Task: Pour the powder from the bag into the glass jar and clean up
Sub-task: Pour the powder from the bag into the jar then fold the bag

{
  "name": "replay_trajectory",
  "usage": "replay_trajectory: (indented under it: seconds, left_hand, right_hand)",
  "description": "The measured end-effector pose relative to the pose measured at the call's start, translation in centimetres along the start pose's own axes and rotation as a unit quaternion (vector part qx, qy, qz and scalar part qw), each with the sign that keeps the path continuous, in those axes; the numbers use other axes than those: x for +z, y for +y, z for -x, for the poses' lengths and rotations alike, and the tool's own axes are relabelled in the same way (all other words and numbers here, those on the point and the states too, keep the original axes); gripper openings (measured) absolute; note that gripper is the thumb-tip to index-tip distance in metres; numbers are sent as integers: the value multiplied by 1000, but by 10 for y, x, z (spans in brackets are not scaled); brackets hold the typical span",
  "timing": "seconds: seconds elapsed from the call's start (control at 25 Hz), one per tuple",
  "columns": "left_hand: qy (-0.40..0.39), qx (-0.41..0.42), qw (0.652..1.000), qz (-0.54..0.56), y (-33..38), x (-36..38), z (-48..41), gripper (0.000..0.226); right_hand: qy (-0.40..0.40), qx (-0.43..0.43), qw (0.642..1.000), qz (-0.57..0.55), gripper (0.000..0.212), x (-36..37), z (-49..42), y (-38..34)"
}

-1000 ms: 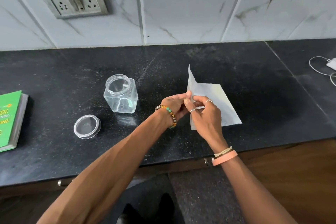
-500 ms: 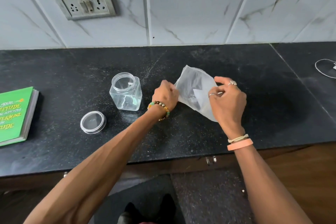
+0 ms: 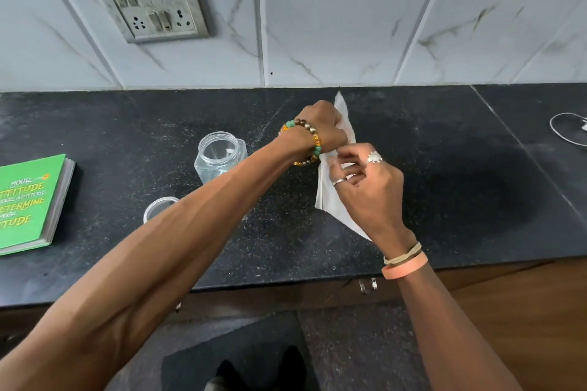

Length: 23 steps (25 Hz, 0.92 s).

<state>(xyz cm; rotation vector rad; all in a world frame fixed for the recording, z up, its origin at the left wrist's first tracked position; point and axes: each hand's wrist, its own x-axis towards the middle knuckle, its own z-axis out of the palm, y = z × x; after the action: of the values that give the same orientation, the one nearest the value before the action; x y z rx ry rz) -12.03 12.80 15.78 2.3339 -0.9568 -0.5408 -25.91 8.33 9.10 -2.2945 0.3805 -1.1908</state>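
Observation:
A translucent white plastic bag [image 3: 330,200] is held above the black counter [image 3: 460,184], between both hands. My left hand [image 3: 324,127] grips its upper part, fingers curled around it. My right hand [image 3: 365,181] pinches its near edge. A clear glass jar [image 3: 219,155] stands open and upright just left of my left wrist. Its round lid [image 3: 158,207] lies flat on the counter in front of the jar, partly hidden by my left forearm. Whether the bag holds powder cannot be seen.
A green book [image 3: 28,200] lies at the counter's left edge. A white cable [image 3: 568,130] rests at the far right. A switch and socket plate [image 3: 152,3] sits on the tiled wall behind. The counter's front edge runs below my wrists.
The bag was spread wide between both hands; it is now bunched narrow. My left hand has moved up and right onto the bag's top, and my right hand has dropped closer to it.

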Motion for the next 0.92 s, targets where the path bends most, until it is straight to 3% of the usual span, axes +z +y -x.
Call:
replay_trajectory:
  seconds: [0.08,0.12,0.2,0.24,0.28,0.36,0.4,0.52,0.6,0.72,0.8,0.92]
  left_hand:
    - [1,91,992,-82,6,0,2,29]
    - [-3,145,984,-102,9,0,3,26]
    - [-14,234,967,-102,14,-5,9,22]
    - [-17,262,960,-93,16,-10,14,20]
    - [-15,285,955,-78,18,-15,17,17]
    - [8,314,948,-46,19,-31,22,8]
    - [18,325,945,-19,18,-40,24,9]
    - [46,339,939,38,7,-68,25,18]
    - [57,331,942,15,-12,-88,23,4]
    - [48,266,963,14,-57,-117,27,9]
    - [45,221,974,32,-86,-126,32,21]
    - [66,168,980,83,-121,-128,33,47]
  right_hand:
    - [12,158,980,-119,18,-6,20,20]
    - [40,269,953,-135,23,-6,31,40]
    - [83,512,837,-172,46,-7,50,75]
    - [93,588,774,-218,59,-8,59,86]
    - [90,614,738,-265,73,-8,66,95]
    - [35,611,704,-360,99,-9,73,103]
    - [3,606,678,-415,102,-10,75,103]
    - [-101,567,590,-566,77,-11,78,93]
    - [-151,531,597,-582,60,-12,75,82]
    - [-195,482,695,-497,54,-12,57,75]
    - [-182,445,765,-429,53,-16,38,70]
    - [-159,403,814,-386,53,-9,24,61]
